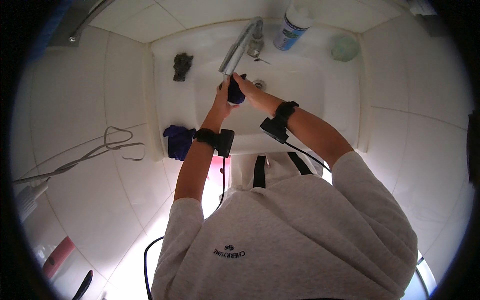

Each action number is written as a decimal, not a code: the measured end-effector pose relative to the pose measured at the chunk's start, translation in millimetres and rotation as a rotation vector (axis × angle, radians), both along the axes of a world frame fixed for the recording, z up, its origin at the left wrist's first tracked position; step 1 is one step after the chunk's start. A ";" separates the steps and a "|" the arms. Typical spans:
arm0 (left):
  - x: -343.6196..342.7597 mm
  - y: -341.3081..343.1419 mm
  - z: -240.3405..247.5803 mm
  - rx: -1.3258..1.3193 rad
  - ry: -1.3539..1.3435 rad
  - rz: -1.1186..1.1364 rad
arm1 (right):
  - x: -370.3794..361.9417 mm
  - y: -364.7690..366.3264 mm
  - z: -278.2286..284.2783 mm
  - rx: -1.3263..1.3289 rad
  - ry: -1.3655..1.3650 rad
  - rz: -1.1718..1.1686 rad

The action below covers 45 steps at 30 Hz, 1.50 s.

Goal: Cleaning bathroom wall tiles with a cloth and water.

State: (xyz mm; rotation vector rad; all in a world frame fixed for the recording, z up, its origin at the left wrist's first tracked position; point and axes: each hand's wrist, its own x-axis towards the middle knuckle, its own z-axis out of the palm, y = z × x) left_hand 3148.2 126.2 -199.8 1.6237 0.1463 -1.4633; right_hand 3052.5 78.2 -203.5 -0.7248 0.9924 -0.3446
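Under the spout of the chrome faucet (pixel 239 47), my two hands hold a dark blue bundle (pixel 236 91) between them. It looks like soft cloth, but its exact kind is hard to make out. My left hand (pixel 222 102) closes on its left side, with fingertips showing below it. My right hand (pixel 248 91) presses its right side, thumb near the top. A pale edge shows beneath the bundle. Both hands are over the basin of the white sink (pixel 300 115), next to the metal drain (pixel 259 84).
A dark blue cloth (pixel 179 142) drapes over the sink's front left rim. A dark scouring pad (pixel 182 66) lies at the back left, a blue-and-white can (pixel 290 32) stands behind, and a pale green round thing (pixel 345 48) sits back right. Cables (pixel 75 162) hang at left.
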 end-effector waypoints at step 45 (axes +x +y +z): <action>0.5 7.4 3.3 -0.305 -0.303 -0.226 | -23.5 21.1 40.6 0.600 -0.115 -0.079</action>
